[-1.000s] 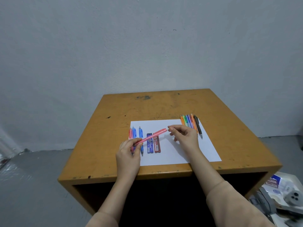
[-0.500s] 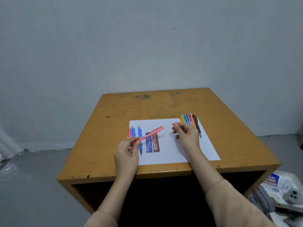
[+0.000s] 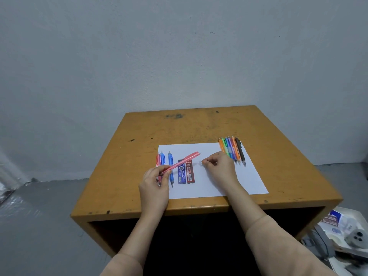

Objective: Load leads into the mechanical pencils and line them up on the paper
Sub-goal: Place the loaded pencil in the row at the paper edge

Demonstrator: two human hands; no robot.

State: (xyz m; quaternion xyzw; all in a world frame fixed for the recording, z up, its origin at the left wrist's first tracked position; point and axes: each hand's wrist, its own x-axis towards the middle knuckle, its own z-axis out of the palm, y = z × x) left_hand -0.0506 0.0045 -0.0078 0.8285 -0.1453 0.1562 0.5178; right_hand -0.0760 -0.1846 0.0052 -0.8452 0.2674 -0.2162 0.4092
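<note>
Pink slim pencil (image 3: 182,163) slants in left hand (image 3: 154,186) above smooth paper (image 3: 205,186).

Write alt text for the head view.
A person's left hand holds a pink mechanical pencil slanted above white paper on a wooden table; the right hand pinches a small piece. Two lead cases and other pencils lie on the paper.

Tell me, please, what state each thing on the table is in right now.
pink pencil, tilted above the paper, gripped by the left hand
right hand, fingers pinched; contents too small to tell
lead cases, two, flat on the paper, side by side
three pencils, lying at the paper's left
pencil bunch, lying together at the paper's far right corner
</note>
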